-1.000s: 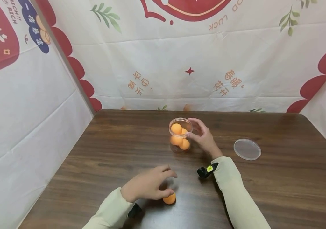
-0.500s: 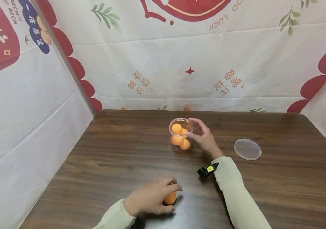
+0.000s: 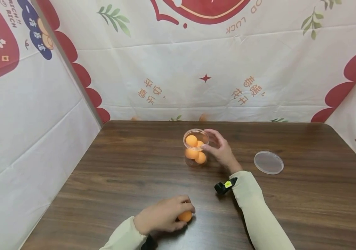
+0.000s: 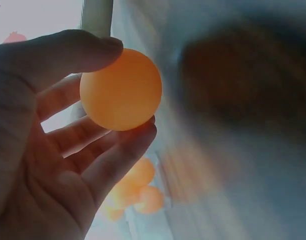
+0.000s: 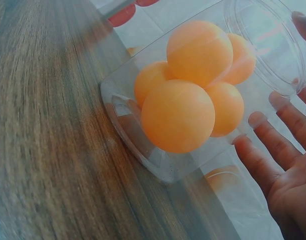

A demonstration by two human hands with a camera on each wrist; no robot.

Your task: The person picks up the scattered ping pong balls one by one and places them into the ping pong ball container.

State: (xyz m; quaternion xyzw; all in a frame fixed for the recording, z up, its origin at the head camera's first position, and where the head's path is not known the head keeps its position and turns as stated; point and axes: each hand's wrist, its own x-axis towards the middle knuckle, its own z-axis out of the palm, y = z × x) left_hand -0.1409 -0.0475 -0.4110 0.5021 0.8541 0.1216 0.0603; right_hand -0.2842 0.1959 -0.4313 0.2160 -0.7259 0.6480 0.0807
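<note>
An orange ping-pong ball (image 3: 185, 216) is pinched between the thumb and fingertips of my left hand (image 3: 162, 214), low at the front of the table. In the left wrist view the thumb lies on one side of the ball (image 4: 121, 90) and the fingers on the other. Farther back, my right hand (image 3: 223, 152) holds a clear plastic jar (image 3: 188, 162) at its right side near the rim. The jar stands upright and uncapped. Several orange balls (image 5: 178, 116) are piled inside it, and the right fingertips (image 5: 258, 119) touch its wall.
A clear round lid (image 3: 269, 162) lies on the brown wood-grain table (image 3: 118, 166), to the right of the jar. Behind the table's back edge hangs a white printed cloth (image 3: 178, 62), with another cloth wall (image 3: 37, 132) on the left. A black wrist camera (image 3: 223, 186) sits at the right sleeve.
My left hand has come down toward the front edge and closed its thumb and fingers round the loose ball. The right hand and the jar have stayed in place.
</note>
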